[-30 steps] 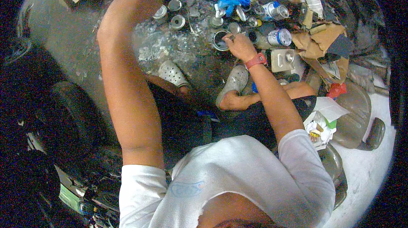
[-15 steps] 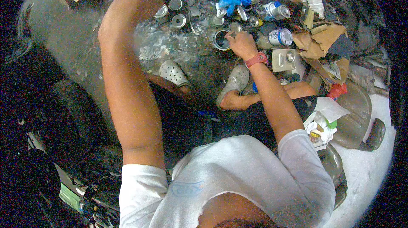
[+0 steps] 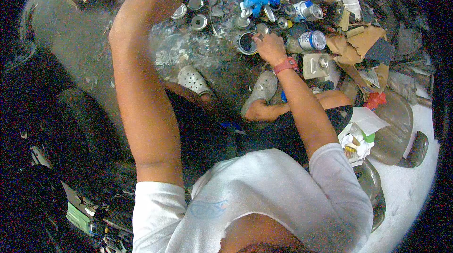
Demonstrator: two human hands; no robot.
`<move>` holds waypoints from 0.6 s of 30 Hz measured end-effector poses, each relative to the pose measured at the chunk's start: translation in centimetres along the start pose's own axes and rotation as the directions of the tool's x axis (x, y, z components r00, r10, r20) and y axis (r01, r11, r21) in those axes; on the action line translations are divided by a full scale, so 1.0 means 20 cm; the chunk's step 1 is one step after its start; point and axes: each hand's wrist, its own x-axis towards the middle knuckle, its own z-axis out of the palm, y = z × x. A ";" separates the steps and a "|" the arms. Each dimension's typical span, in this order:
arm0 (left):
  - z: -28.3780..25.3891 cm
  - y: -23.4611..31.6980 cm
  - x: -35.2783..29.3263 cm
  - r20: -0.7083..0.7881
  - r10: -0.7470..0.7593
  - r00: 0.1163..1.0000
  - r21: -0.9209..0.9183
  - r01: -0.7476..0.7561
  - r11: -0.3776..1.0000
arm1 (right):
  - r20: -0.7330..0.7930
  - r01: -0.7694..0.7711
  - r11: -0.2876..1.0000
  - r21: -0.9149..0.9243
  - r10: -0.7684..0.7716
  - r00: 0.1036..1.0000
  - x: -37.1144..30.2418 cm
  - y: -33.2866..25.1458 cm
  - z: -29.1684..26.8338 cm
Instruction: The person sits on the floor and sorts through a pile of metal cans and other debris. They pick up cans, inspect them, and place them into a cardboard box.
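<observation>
R hand [image 3: 270, 47] on open can [image 3: 247, 43]

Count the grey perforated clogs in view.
2. The left clog lies on the wet ground below the scattered cans, just right of the left forearm. The right clog lies below the right hand, beside the red wristband. None seems hidden.

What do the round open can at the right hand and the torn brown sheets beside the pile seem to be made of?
The round open can that the right hand touches looks like thin bare metal: silvery, shiny rim around a dark hollow. The torn brown sheets look like matte cardboard, creased and ragged-edged.
</observation>
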 end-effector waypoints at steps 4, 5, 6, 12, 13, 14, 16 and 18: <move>0.01 0.00 0.03 -0.025 0.047 0.999 -0.029 -0.048 0.998 | -0.110 0.154 0.916 0.372 -0.121 0.987 0.05 0.11 0.17; 0.01 -0.01 0.02 -0.029 0.038 0.999 -0.034 -0.039 0.999 | -0.034 0.074 0.962 0.264 -0.067 0.997 0.05 0.10 0.14; 0.02 -0.01 0.02 -0.016 0.029 0.999 -0.052 -0.030 0.998 | 0.035 -0.001 0.989 0.147 -0.004 0.999 0.05 0.08 0.12; 0.01 -0.05 0.04 0.071 -0.021 0.997 -0.018 0.022 1.000 | -0.002 0.091 0.928 0.361 -0.096 0.995 0.11 0.13 0.21; 0.02 -0.01 0.04 0.036 -0.053 0.998 -0.032 0.054 0.998 | -0.025 0.070 0.963 0.259 -0.065 0.998 0.10 0.14 0.23; 0.02 0.00 0.01 0.003 -0.097 0.995 -0.043 0.097 0.994 | -0.047 0.055 0.986 0.157 -0.048 0.998 0.06 0.06 0.12; 0.01 0.00 0.02 0.007 -0.019 1.000 -0.057 0.020 0.998 | -0.097 0.096 0.979 0.177 -0.080 0.992 0.03 0.05 0.09; -0.02 0.02 0.02 0.016 -0.018 1.000 -0.071 0.019 0.997 | -0.165 0.248 0.878 0.410 -0.196 0.966 0.04 0.07 0.14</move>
